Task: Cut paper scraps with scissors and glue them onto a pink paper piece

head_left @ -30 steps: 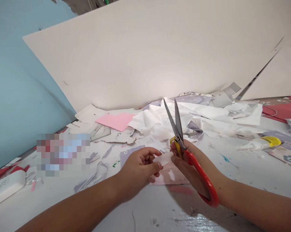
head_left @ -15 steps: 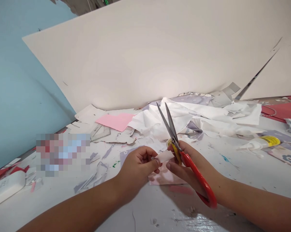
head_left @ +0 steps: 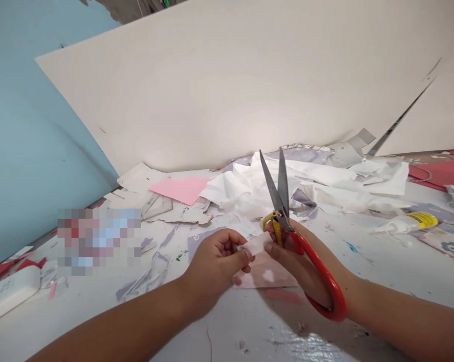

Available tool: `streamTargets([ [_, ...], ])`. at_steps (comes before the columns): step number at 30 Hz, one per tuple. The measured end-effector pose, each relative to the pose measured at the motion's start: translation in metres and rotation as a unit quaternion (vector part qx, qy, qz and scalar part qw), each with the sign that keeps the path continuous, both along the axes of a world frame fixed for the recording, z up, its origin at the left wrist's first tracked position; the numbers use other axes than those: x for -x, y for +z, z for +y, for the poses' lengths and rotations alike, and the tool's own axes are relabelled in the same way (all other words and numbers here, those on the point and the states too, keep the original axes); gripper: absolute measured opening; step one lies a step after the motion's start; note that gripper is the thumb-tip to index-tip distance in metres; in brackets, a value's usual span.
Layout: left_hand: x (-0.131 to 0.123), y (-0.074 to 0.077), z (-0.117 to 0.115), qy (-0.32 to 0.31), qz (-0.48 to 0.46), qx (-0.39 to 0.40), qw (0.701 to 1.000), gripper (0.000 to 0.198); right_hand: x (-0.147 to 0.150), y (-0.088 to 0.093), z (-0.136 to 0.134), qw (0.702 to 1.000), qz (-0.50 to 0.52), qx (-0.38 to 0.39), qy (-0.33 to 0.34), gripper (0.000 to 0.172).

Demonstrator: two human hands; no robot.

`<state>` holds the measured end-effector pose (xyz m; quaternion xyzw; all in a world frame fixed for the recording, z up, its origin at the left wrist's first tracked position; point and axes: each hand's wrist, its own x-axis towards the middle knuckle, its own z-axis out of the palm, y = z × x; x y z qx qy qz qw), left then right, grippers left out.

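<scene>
My left hand [head_left: 216, 264] pinches the left edge of a small pale pink patterned paper piece [head_left: 267, 269] held just above the white table [head_left: 227, 322]. My right hand [head_left: 300, 261] grips red-and-yellow-handled scissors [head_left: 287, 221], whose steel blades point up and away, slightly parted. The fingers of that hand also touch the right edge of the paper piece. Both hands meet near the middle of the view, at the table's near side.
A large white board [head_left: 249, 80] leans against the blue wall [head_left: 19, 141]. Crumpled white paper [head_left: 325, 186], pink sheet [head_left: 179, 188], clear set square [head_left: 157, 205], glue tube [head_left: 408, 223], red paper [head_left: 442, 173] and many scraps litter the table. A white object [head_left: 8, 291] lies far left.
The scissors swung back to the right and more upright after tilting left half a second ago. The paper piece stays pinched between both hands.
</scene>
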<state>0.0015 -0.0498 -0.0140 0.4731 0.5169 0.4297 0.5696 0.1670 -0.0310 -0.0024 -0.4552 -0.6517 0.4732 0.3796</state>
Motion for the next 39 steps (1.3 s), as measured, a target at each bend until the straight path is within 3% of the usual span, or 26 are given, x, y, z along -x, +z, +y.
streamTargets([
  [4, 0.0, -0.001, 0.002, -0.008, -0.009, 0.01, 1.0, 0.01, 0.0, -0.003, 0.002, 1.0, 0.016, 0.004, 0.001, 0.011],
  [11, 0.004, -0.005, 0.0, -0.102, -0.097, 0.05, 0.989, 0.025, 0.005, -0.006, -0.005, 0.995, 0.045, 0.09, 0.012, 0.016],
  [18, 0.002, -0.005, 0.002, -0.133, -0.102, 0.029, 0.985, 0.014, 0.005, -0.002, -0.011, 0.981, 0.054, 0.185, 0.027, 0.014],
  [24, -0.002, -0.01, 0.001, -0.112, -0.168, 0.041, 0.978, 0.024, 0.007, 0.001, -0.012, 0.981, 0.051, 0.184, 0.038, 0.016],
  [30, 0.0, -0.01, 0.002, -0.084, -0.14, 0.038, 0.986, 0.022, 0.004, -0.003, -0.011, 0.981, 0.062, 0.182, 0.034, 0.014],
  [36, 0.0, -0.008, 0.003, -0.12, -0.136, 0.054, 0.982, 0.016, 0.003, -0.003, -0.01, 0.978, 0.069, 0.189, 0.053, 0.013],
  [39, 0.001, -0.01, 0.003, -0.102, -0.131, 0.054, 0.985, 0.016, 0.002, -0.006, -0.009, 0.987, 0.061, 0.144, 0.04, 0.01],
])
